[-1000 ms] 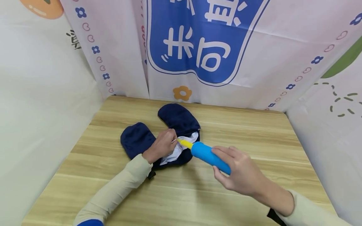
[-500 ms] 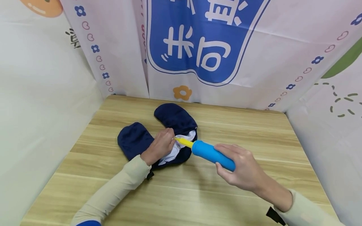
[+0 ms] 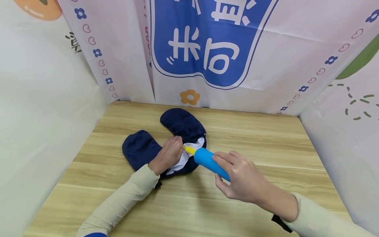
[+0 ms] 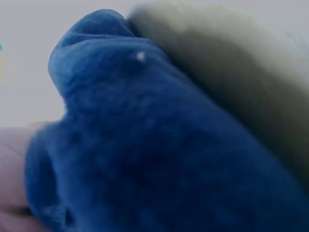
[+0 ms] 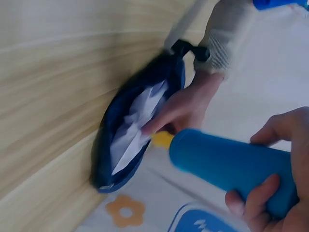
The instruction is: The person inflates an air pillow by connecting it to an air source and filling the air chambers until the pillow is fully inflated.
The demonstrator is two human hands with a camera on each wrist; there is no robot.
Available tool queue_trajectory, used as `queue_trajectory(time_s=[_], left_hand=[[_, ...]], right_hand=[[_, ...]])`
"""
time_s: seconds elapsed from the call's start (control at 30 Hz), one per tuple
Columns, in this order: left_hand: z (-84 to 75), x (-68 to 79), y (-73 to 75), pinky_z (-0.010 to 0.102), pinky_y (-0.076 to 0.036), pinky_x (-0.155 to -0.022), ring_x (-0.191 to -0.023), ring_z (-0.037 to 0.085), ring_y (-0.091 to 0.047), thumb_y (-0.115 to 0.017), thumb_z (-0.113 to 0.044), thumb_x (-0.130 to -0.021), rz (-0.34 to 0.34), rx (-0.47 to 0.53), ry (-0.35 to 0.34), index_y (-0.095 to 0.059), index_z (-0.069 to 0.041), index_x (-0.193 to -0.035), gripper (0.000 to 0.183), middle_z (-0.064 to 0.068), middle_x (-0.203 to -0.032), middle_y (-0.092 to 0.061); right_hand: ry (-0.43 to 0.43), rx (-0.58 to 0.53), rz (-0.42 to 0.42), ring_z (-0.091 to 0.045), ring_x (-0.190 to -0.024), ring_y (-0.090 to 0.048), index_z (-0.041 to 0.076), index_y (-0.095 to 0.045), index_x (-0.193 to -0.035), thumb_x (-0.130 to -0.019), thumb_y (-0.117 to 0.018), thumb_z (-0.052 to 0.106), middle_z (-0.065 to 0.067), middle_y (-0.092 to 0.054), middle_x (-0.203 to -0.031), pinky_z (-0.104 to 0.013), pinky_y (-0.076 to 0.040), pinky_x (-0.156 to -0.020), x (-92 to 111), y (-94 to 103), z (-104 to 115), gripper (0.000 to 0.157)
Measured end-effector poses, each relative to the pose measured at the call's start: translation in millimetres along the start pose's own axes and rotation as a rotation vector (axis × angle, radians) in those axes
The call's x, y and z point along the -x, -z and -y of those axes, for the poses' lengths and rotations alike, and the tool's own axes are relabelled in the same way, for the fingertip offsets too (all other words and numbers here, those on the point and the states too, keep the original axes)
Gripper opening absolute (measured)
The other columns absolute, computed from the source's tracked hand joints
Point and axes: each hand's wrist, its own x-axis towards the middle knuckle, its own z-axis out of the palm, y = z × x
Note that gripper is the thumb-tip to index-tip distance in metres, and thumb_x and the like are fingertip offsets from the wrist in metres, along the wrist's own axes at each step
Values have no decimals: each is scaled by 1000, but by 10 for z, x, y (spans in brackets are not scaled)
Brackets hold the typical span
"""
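Observation:
A navy U-shaped neck pillow (image 3: 139, 148) lies on the table, its zipped seam gaping over a crumpled white inner bag (image 3: 179, 164). My left hand (image 3: 168, 153) rests over the opening, fingers curled and pinching the white bag near a yellow nozzle (image 3: 190, 150). This nozzle belongs to a blue hand pump (image 3: 208, 163), whose body my right hand (image 3: 242, 177) grips. The left fingertips hide the nozzle's tip, also in the right wrist view, where the pump (image 5: 227, 162) points at the left hand (image 5: 181, 111). Navy fabric (image 4: 135, 145) fills most of the left wrist view.
The wooden table (image 3: 266, 151) reaches back to a white printed cloth (image 3: 275, 65) with a blue sign. White sheets (image 3: 44, 115) hang at both sides. A black strap (image 3: 158, 185) shows by the left cuff.
My right hand has brought the pump left, closer to the left hand, and less of the yellow nozzle shows. The left hand keeps its pinch at the opening.

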Motion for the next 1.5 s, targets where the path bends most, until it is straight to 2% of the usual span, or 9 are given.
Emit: queue_trajectory(time_s=[0.13, 0.3, 0.47, 0.57, 0.8, 1.07, 1.33, 1.4, 1.5], left_hand=[[46, 13, 34, 29, -40, -59, -64, 16, -45, -63, 8, -92, 19, 50, 46, -53, -6, -73, 25, 5, -70, -49], [81, 18, 100, 26, -41, -60, -67, 15, -48, -71, 1, -94, 35, 103, 89, -61, -6, -83, 17, 4, -79, -58], [95, 44, 132, 26, -42, -59, -67, 15, -49, -72, 1, -93, 16, 120, 54, -63, -4, -84, 14, 5, -79, -60], [104, 51, 158, 25, -40, -58, -66, 14, -47, -72, 1, -94, 12, 133, 76, -63, -4, -85, 14, 4, -79, -59], [150, -7, 157, 25, -40, -58, -65, 15, -48, -71, 1, -94, 33, 109, 100, -65, -3, -86, 11, 6, -80, -61], [228, -15, 182, 28, -46, -60, -65, 16, -51, -71, 2, -93, 47, 80, 123, -65, -2, -85, 11, 8, -81, -63], [362, -173, 323, 32, -51, -67, -71, 19, -54, -71, 1, -95, 104, 46, 135, -64, -3, -88, 11, 10, -84, -64], [352, -158, 368, 33, -51, -67, -71, 20, -54, -73, -2, -95, 103, 21, 148, -64, -2, -90, 10, 10, -84, -63], [269, -79, 436, 34, -54, -67, -71, 21, -57, -75, -6, -94, 59, -28, 142, -68, 0, -94, 9, 11, -85, -65]], right_hand=[[-46, -106, 3, -28, -95, -78, 2, -76, -122, -75, -85, 18, -14, -79, -116, -42, -67, -72, 65, -33, -246, 51], [-210, -298, 16, -31, -102, -79, 9, -76, -127, -80, -85, 14, -12, -79, -121, -50, -67, -77, 284, -126, -581, 49], [-347, -390, 20, -27, -108, -77, 14, -75, -129, -82, -87, 13, -6, -78, -126, -46, -66, -83, 445, -199, -642, 49], [-378, -420, 14, -25, -111, -76, 15, -74, -131, -83, -87, 13, -4, -76, -129, -44, -65, -85, 477, -251, -633, 50], [-364, -429, -10, -31, -115, -75, 13, -72, -134, -83, -87, 12, -8, -75, -132, -52, -65, -87, 526, -377, -586, 54], [-197, -290, -65, -34, -109, -76, 5, -71, -133, -79, -87, 15, -14, -75, -129, -52, -66, -82, 467, -505, -461, 58], [-214, -215, -58, -35, -108, -76, 4, -68, -138, -76, -93, 17, -16, -75, -130, -51, -65, -84, 376, -574, -444, 68], [-209, -214, -59, -35, -108, -76, 4, -69, -137, -77, -93, 18, -16, -75, -130, -52, -65, -85, 346, -576, -444, 66], [-223, -239, -54, -35, -109, -76, 3, -69, -136, -80, -92, 19, -15, -75, -130, -53, -65, -87, 312, -581, -439, 62]])
